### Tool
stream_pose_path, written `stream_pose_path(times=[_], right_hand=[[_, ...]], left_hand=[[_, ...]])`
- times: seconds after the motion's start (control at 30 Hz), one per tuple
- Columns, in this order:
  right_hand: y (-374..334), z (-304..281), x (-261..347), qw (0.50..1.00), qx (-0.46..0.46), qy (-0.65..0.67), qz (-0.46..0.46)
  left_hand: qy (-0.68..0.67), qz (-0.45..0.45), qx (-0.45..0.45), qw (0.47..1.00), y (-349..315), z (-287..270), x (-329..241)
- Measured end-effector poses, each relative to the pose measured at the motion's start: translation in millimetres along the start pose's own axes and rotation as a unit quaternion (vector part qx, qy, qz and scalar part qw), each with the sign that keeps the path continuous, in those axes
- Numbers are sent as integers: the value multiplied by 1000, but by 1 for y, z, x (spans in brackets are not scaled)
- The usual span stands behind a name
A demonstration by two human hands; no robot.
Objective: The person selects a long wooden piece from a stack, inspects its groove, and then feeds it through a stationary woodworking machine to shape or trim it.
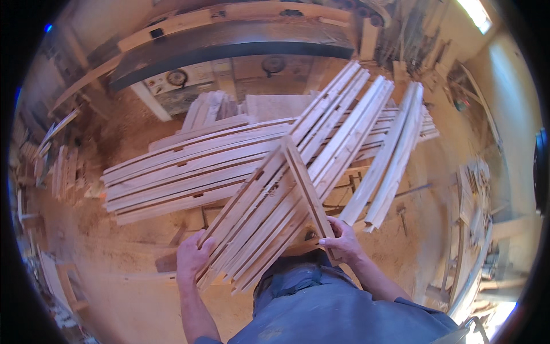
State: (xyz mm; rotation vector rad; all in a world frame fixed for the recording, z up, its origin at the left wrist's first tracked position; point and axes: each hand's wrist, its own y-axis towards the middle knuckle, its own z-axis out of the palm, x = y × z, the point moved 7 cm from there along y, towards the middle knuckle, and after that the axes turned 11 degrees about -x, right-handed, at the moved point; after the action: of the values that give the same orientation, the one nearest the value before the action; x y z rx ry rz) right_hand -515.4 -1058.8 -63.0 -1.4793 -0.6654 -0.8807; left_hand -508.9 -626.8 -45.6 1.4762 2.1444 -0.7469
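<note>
My left hand (195,253) is closed around the near end of a long grooved wooden strip (246,190) at the left side of a slanting stack. My right hand (344,239) grips the near end of a shorter wooden strip (306,186), thumb on top. That shorter strip lies slantwise over the stack, and its far end meets the long strip. Whether the two are joined there I cannot tell. Beneath them several long grooved strips (260,236) lie side by side. Part of the stack is hidden under the shorter strip.
More long strips (189,166) lie crosswise to the left. Other strips (395,152) fan out to the right. Behind stands a machine with a long dark table (240,46) and handwheels. Scrap wood (472,195) leans along the right side. Sawdust covers the floor (132,258).
</note>
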Motion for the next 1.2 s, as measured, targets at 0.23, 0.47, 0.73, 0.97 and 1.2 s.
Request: stream_pose_path(times=[0.23,0.47,0.73,0.97,1.2], right_hand=[[-29,-7,-23,999,-36,29,1],[-68,-15,-49,998,-33,26,-49],[-141,-7,-70,995,15,72,-61],[-184,44,-65,989,77,-23,-120],[-196,59,-58,983,29,-60,-170]], left_hand=[[-87,7,56,995,-19,17,-7],[-32,17,14,999,-70,45,-31],[-60,176,-194,963,-114,49,-48],[-572,-80,189,794,-171,84,-90],[-550,12,135,824,-128,21,-66]])
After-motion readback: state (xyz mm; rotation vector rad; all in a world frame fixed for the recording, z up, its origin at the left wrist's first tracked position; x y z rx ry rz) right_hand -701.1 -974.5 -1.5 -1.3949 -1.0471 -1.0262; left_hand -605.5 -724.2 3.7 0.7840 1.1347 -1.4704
